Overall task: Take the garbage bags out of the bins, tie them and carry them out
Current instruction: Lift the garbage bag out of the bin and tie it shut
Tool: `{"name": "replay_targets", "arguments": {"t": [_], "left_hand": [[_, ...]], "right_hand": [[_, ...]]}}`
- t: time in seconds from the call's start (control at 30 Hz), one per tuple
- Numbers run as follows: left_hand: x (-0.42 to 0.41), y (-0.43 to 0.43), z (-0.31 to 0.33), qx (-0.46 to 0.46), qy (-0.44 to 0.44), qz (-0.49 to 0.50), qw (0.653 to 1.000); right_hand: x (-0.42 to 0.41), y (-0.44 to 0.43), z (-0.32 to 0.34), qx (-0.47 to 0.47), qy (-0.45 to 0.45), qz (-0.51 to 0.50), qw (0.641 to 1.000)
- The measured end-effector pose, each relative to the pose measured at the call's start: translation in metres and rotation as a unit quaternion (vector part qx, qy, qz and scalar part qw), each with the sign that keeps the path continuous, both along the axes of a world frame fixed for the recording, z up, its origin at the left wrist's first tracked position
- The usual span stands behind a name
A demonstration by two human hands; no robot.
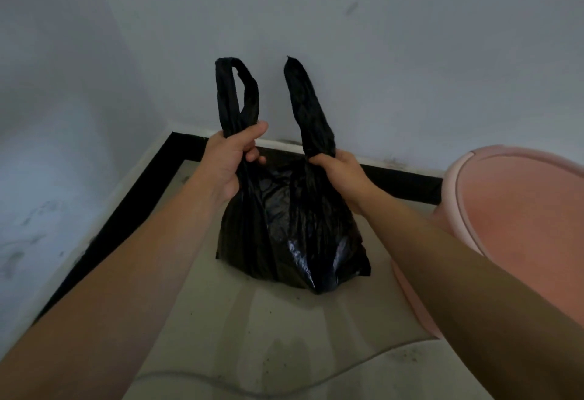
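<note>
The black garbage bag [284, 225] sits on the floor [284, 336] in a room corner, the left hand [227, 162] and right hand [339, 172] each gripping one handle; the pink bin [518, 210] is cut off at right

Your single view comes from the wide-angle camera on your head, facing forward and steeply down into a room corner. It sits close. Your bare forearms enter from 7 and 5 o'clock, and your left hand [230, 162] and right hand [341, 172] sit just above centre. The crumpled black plastic garbage bag [284, 225] fills the middle. The round pale pink plastic bin [521, 210] is cropped at 3 o'clock. The grey-white painted walls [379, 20] span 9 through 12 to 3 o'clock. The black skirting strip [407, 186] bounds the grey concrete floor [284, 336] towards 6 o'clock.
</note>
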State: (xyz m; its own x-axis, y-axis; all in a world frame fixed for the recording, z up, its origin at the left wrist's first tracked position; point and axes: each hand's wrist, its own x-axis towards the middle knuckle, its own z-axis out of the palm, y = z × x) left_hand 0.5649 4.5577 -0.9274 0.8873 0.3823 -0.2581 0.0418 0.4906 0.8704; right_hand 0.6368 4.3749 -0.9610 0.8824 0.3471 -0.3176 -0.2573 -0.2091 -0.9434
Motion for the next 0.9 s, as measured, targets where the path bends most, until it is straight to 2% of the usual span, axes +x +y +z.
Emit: {"name": "replay_targets", "arguments": {"t": [0.23,0.33,0.47,0.53,0.63,0.7,0.8,0.9], "left_hand": [[-0.006,0.006,0.007,0.015,-0.011,-0.092,0.996],[-0.005,-0.001,0.008,0.013,-0.015,-0.075,0.997],[-0.005,-0.002,0.011,-0.008,-0.008,-0.032,0.999],[-0.008,0.005,0.012,0.017,0.003,-0.036,0.999],[-0.014,0.015,0.011,0.076,0.028,-0.082,0.993],[-0.017,0.015,0.011,0.123,0.040,-0.145,0.981],[-0.023,0.011,0.014,0.162,0.053,-0.247,0.954],[-0.029,0.007,0.019,0.151,0.062,-0.295,0.942]], "right_hand": [[-0.015,0.008,0.024,-0.101,-0.109,0.142,0.979],[-0.021,0.008,0.021,-0.123,-0.172,0.195,0.958],[-0.021,0.005,0.010,-0.075,-0.180,0.206,0.959],[-0.018,0.000,0.007,-0.087,-0.212,0.182,0.956],[-0.018,-0.007,0.016,-0.096,-0.210,0.152,0.961],[-0.018,-0.007,0.020,-0.131,-0.234,0.196,0.943],[-0.021,-0.003,0.025,-0.192,-0.287,0.298,0.890],[-0.026,0.002,0.027,-0.262,-0.260,0.347,0.862]]}}
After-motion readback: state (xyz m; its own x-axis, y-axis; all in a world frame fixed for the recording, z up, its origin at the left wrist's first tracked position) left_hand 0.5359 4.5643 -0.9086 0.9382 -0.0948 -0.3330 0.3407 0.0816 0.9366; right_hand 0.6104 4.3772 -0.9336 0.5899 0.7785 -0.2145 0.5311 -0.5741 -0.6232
